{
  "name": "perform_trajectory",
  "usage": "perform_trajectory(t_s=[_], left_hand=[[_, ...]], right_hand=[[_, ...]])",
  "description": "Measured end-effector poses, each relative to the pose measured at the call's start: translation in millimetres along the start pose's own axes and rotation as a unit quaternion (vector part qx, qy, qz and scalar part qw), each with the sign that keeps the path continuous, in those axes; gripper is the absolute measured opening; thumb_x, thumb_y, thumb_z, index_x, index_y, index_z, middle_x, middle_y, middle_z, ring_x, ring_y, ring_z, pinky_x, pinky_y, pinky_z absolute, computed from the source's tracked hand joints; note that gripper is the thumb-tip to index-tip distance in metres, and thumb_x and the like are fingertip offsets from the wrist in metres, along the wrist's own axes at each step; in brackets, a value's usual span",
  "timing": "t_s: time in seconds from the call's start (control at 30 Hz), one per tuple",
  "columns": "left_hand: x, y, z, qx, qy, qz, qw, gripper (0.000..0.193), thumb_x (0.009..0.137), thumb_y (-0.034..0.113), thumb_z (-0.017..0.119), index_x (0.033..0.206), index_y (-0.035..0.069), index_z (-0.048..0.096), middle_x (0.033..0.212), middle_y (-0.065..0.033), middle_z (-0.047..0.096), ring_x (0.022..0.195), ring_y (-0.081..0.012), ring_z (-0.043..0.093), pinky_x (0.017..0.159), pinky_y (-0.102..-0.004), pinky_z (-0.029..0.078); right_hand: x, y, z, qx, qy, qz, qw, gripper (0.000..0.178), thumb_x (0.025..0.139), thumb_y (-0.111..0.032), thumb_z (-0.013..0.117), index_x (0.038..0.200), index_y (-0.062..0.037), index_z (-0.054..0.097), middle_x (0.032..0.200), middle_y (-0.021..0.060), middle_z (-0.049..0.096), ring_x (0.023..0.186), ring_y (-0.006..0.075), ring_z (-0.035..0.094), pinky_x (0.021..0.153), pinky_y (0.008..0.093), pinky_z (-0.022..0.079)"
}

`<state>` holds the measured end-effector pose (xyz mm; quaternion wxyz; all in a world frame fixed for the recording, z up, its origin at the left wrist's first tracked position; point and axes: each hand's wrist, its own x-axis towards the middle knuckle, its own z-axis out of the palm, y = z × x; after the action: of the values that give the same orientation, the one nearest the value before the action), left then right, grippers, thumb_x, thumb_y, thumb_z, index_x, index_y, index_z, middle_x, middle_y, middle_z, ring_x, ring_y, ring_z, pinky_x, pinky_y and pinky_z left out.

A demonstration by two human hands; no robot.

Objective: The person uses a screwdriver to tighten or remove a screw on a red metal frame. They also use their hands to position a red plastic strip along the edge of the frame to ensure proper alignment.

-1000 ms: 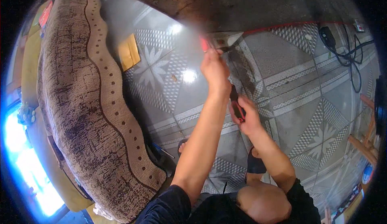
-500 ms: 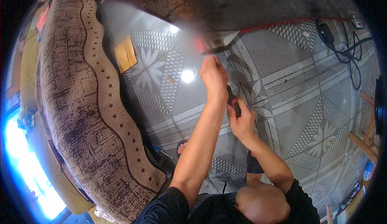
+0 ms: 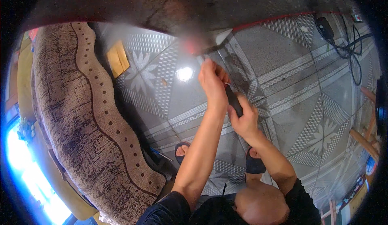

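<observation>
My right hand is closed round the black handle of what looks like a screwdriver. Ahead of it, my left hand has its fingers curled round the tool's shaft; only a short light bit of the shaft shows between hand and handle. Just past my left fingertips is a blurred red spot under the edge of a large dark panel. A pale, pointed piece sticks out below that panel's red rim. Haze or a lens smear hides where the tool's tip meets it.
A long seat with a brown patterned cover runs along the left. A yellow envelope and a thin rod-like tool lie on the grey tiled floor. Black cable with an adapter lies far right, near wooden legs.
The dark panel takes up more of the upper left now. Both hands remain on the tool; its red handle part is no longer visible. My feet show more.
</observation>
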<state>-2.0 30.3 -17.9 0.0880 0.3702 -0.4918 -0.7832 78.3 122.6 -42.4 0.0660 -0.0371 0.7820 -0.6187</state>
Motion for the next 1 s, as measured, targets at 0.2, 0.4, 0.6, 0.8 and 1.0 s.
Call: perform_trajectory(t_s=[0.2, 0.4, 0.6, 0.8, 1.0], left_hand=[[3.9, 9.7, -6.7, -0.020, -0.049, -0.088, 0.995, 0.040, 0.087, 0.036, 0.044, 0.057, 0.017, 0.028, 0.046, 0.0044, 0.020, 0.039, -0.0089, 0.022, 0.039, -0.0264, 0.020], [5.3, -2.7, -4.9, -0.068, -0.066, -0.073, 0.993, 0.038, 0.087, 0.034, 0.044, 0.057, 0.017, 0.027, 0.047, 0.0035, 0.021, 0.039, -0.0096, 0.021, 0.040, -0.0267, 0.020], [-0.1, -5.8, 11.5, -0.038, 0.026, -0.052, 0.998, 0.037, 0.085, 0.033, 0.045, 0.058, 0.016, 0.026, 0.047, 0.0033, 0.020, 0.041, -0.0095, 0.021, 0.041, -0.0266, 0.020], [6.5, -2.6, -2.6, -0.054, -0.053, -0.070, 0.995, 0.036, 0.084, 0.032, 0.042, 0.057, 0.016, 0.025, 0.046, 0.0031, 0.019, 0.040, -0.0097, 0.021, 0.041, -0.0265, 0.020], [3.6, -8.9, 7.6, -0.060, -0.049, -0.058, 0.995, 0.034, 0.083, 0.029, 0.040, 0.057, 0.016, 0.024, 0.046, 0.0026, 0.019, 0.041, -0.0116, 0.023, 0.043, -0.0277, 0.024]], right_hand=[[1.0, 3.7, -15.4, 0.497, -0.183, 0.355, 0.770, 0.020, 0.084, -0.016, 0.053, 0.100, -0.0038, 0.050, 0.067, 0.0067, 0.054, 0.039, 0.0119, 0.041, 0.036, 0.0224, 0.031], [9.2, 12.4, -29.6, 0.369, -0.163, 0.286, 0.869, 0.019, 0.083, -0.020, 0.054, 0.095, -0.0045, 0.053, 0.065, 0.0078, 0.053, 0.040, 0.0124, 0.044, 0.035, 0.0241, 0.031], [3.0, 20.3, -10.7, 0.058, 0.021, -0.052, 0.997, 0.035, 0.077, -0.016, 0.060, 0.108, -0.0019, 0.053, 0.068, 0.0086, 0.055, 0.047, 0.0157, 0.053, 0.040, 0.0288, 0.041], [12.3, 14.5, -33.1, 0.560, -0.191, 0.331, 0.735, 0.037, 0.078, -0.014, 0.059, 0.113, -0.0022, 0.051, 0.071, 0.0064, 0.055, 0.049, 0.0136, 0.052, 0.041, 0.0267, 0.040], [15.1, 14.8, -30.9, 0.083, -0.010, -0.037, 0.996, 0.039, 0.076, -0.014, 0.062, 0.112, -0.0047, 0.053, 0.067, 0.0057, 0.049, 0.048, 0.0150, 0.052, 0.040, 0.0289, 0.041]])
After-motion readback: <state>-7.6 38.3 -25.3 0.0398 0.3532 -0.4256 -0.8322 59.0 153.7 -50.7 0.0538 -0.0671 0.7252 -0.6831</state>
